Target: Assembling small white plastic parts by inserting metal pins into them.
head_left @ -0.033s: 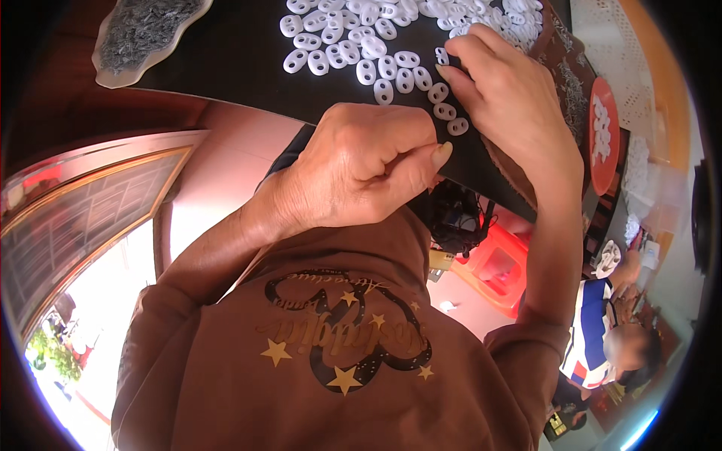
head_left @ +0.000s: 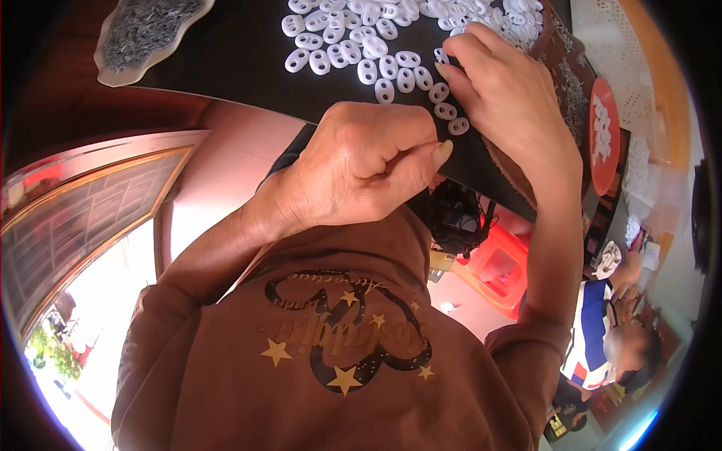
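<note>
Many white oval pieces [head_left: 386, 66], each with two holes, lie spread on the dark tabletop [head_left: 248, 71]. At the right end of the spread, my right hand [head_left: 511, 101] pinches one small white two-holed piece [head_left: 441, 55] between thumb and index fingertips. My left hand [head_left: 368, 161] is closed in front of the table's near edge, thumb pressed along the curled fingers. Whatever it may hold is hidden inside the fist. A short line of white pieces [head_left: 445, 111] runs between the two hands.
A pale tray of small grey metal parts [head_left: 154, 34] sits far left. More grey bits lie on a brown cloth [head_left: 560, 56] at right, beside a red dish [head_left: 602, 169] with white pieces. Below are a red stool [head_left: 492, 263] and another person [head_left: 602, 331] at lower right.
</note>
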